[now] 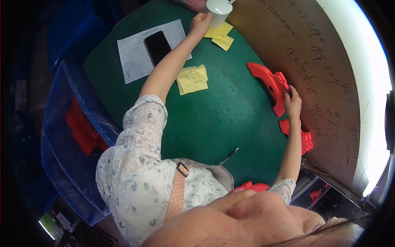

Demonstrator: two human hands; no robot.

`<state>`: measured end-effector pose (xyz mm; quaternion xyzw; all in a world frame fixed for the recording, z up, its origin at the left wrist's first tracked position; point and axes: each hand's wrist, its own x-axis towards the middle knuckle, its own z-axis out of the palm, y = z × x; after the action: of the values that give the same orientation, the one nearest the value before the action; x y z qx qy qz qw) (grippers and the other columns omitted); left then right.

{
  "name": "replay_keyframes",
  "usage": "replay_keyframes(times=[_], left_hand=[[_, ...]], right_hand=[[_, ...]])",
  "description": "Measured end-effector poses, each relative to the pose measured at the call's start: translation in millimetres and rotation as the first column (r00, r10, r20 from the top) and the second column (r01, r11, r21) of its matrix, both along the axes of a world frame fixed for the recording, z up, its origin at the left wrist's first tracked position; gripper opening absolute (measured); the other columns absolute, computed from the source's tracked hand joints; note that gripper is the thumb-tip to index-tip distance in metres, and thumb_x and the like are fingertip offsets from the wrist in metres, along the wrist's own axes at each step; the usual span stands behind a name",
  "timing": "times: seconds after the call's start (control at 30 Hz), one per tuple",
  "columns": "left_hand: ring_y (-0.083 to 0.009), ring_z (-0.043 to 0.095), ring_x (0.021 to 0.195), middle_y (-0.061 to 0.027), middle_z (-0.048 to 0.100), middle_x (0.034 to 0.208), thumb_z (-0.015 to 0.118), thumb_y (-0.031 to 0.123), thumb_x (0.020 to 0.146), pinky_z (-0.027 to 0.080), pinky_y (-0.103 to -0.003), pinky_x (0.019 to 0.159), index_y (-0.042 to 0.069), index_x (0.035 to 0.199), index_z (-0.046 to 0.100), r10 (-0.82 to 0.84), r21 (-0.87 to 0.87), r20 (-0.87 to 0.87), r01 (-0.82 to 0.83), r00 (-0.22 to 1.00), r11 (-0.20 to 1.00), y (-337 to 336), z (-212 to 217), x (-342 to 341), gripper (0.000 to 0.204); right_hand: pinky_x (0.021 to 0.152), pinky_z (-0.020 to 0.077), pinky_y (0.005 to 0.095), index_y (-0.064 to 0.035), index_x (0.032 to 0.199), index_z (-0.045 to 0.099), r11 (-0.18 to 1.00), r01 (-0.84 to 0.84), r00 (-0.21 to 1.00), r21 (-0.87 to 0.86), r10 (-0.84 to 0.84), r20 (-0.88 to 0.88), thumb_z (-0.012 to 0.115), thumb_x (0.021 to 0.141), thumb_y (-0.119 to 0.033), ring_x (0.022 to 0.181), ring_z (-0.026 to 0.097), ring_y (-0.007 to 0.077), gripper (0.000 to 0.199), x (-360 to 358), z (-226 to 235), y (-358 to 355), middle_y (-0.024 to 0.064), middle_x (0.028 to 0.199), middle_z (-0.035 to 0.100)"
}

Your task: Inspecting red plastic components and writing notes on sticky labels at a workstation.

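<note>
At the far edge of the table, my left hand (200,24) is closed at the side of a white mug (219,10). My right hand (293,105) reaches out to the right, fingers bent at the edge of a curved red plastic part (267,84). A small dark piece shows between those fingers; I cannot make out what it is. Closer to me along the board, more red plastic parts (306,142) lie beside my right forearm. Yellow sticky notes (223,36) lie just under the mug.
A black phone (158,47) rests on a printed sheet (129,66), near another yellow note (193,80). A pen (230,155) lies near my body. The brown board (296,37) with handwriting stands along the right. A blue-lined bin (61,136) with red parts is at left.
</note>
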<state>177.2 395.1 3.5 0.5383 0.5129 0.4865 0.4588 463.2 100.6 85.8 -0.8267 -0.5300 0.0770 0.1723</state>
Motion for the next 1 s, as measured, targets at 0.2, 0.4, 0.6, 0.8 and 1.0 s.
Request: replay_keyframes(times=[0.2,0.4,0.6,0.8,1.0], left_hand=[[-0.0203,0.057,0.076,-0.0132,0.057,0.092,0.058,0.038,0.077,0.046,-0.031,0.069,0.001,0.099,0.054,0.236,0.085,0.059,-0.240,0.970,0.967,-24,-12,-15,0.043],[-0.0249,0.052,0.096,-0.0119,0.051,0.109,0.061,0.024,0.073,0.043,-0.034,0.079,0.005,0.106,0.053,-0.204,0.311,-0.488,0.388,0.849,0.868,-115,1,-22,0.039],[-0.0280,0.034,0.120,-0.0108,0.040,0.127,0.058,0.029,0.075,0.031,-0.046,0.094,0.009,0.117,0.048,-0.207,0.178,-0.820,0.581,0.533,0.794,-112,-6,1,0.048],[-0.0285,0.023,0.127,-0.0119,0.028,0.137,0.054,0.040,0.078,0.020,-0.055,0.099,0.010,0.127,0.039,-0.230,0.019,-0.891,0.540,0.391,0.841,-105,-12,24,0.060],[-0.0304,0.024,0.126,-0.0127,0.029,0.135,0.055,0.040,0.077,0.018,-0.058,0.098,0.009,0.126,0.039,-0.094,0.136,-0.887,0.449,0.453,0.883,-106,-22,41,0.060]], right_hand=[[0.077,0.0452,0.0386,-0.0073,0.108,0.056,0.999,0.026,0.999,0.039,-0.025,-0.024,0.055,0.082,-0.024,0.091,0.058,0.0317,0.032,-4,-7,5,0.0178,0.099,0.059],[0.074,0.0453,0.0409,-0.0091,0.108,0.053,0.993,0.108,0.993,0.050,-0.110,0.044,0.059,0.078,-0.030,0.086,0.059,0.0334,0.037,-13,6,13,0.0173,0.093,0.061],[0.070,0.0455,0.0421,-0.0107,0.107,0.049,0.953,0.273,0.956,0.128,-0.284,0.076,0.061,0.076,-0.032,0.081,0.059,0.0354,0.040,-27,-9,4,0.0161,0.087,0.062],[0.067,0.0461,0.0417,-0.0128,0.105,0.050,0.947,0.218,0.967,0.235,-0.242,0.079,0.064,0.074,-0.030,0.079,0.059,0.0334,0.038,-14,-26,-4,0.0127,0.086,0.062],[0.063,0.0472,0.0404,-0.0149,0.103,0.049,0.909,0.265,0.931,0.321,-0.328,0.158,0.066,0.072,-0.031,0.075,0.060,0.0310,0.039,-15,-40,2,0.0085,0.087,0.062]])
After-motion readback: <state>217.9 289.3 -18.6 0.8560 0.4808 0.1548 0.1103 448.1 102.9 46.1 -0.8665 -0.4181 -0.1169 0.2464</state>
